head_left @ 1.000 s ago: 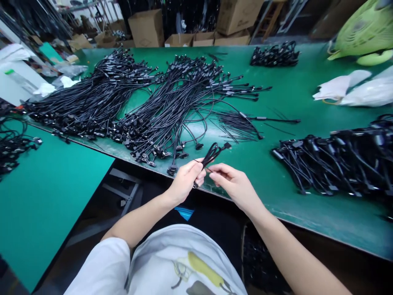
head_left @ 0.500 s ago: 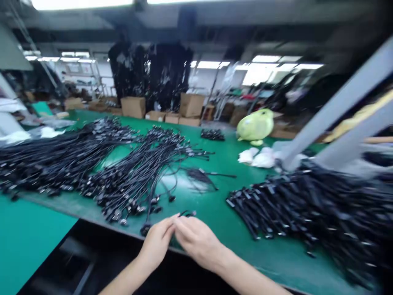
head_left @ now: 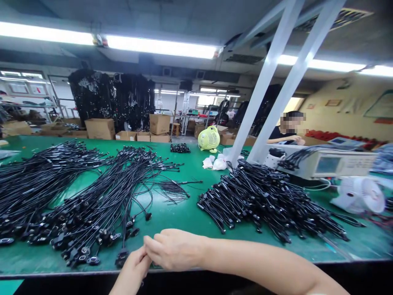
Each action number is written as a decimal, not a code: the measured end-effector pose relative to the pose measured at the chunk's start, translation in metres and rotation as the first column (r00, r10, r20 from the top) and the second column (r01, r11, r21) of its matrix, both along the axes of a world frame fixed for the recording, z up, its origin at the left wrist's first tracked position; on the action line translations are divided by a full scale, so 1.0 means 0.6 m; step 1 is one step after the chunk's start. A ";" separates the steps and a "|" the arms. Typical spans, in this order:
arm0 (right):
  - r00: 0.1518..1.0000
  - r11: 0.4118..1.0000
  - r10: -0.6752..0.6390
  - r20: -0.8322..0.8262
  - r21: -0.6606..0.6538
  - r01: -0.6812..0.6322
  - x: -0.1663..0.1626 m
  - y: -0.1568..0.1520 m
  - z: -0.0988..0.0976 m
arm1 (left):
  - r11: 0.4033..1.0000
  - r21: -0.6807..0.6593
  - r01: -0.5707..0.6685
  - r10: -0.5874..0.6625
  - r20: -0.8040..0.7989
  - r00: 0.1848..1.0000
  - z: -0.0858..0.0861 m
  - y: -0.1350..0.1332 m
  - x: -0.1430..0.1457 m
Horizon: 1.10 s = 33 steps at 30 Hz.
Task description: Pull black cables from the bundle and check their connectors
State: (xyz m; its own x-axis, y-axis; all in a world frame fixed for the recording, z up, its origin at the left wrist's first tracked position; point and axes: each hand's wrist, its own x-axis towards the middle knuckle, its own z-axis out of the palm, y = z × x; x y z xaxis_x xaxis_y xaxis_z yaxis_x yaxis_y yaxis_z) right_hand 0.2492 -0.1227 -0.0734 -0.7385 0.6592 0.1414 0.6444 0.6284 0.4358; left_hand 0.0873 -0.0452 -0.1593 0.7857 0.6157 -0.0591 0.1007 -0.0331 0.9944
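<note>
My left hand [head_left: 132,270] and my right hand [head_left: 175,250] meet at the near edge of the green table [head_left: 190,213]. Both are closed, fingertips pressed together. The folded black cable they held a moment ago is hidden by the fingers. Just left of them lies a spread of loose black cables [head_left: 101,196] with connector ends pointing at me. A heap of bundled cables [head_left: 264,196] sits to the right. Thin black ties [head_left: 173,190] lie between the two heaps.
Another cable pile [head_left: 30,184] fills the far left. A yellow-green fan [head_left: 208,139], white bags [head_left: 215,163] and two slanted posts [head_left: 264,82] stand at the back. A test box [head_left: 331,164] and white fan [head_left: 359,194] are right. A seated person [head_left: 285,133] works behind. Cardboard boxes [head_left: 100,128] line the far edge.
The view has swung up from the hands to the whole room. My hands have come together at the table edge, and the folded cable seen between them is now covered.
</note>
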 end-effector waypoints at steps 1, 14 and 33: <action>1.000 1.000 -0.014 0.004 -0.004 0.014 -0.001 0.000 -0.004 | 1.000 0.000 0.009 -0.009 -0.004 1.000 -0.001 -0.001 0.000; 0.981 0.983 -0.146 0.126 -0.094 0.158 -0.028 -0.017 -0.006 | 0.942 0.322 -0.094 0.145 -0.137 0.980 -0.034 -0.017 0.005; 0.535 0.812 -0.574 -0.620 -0.349 0.468 -0.035 0.041 -0.064 | 0.896 -0.337 -0.287 0.388 0.285 0.876 0.059 -0.008 0.042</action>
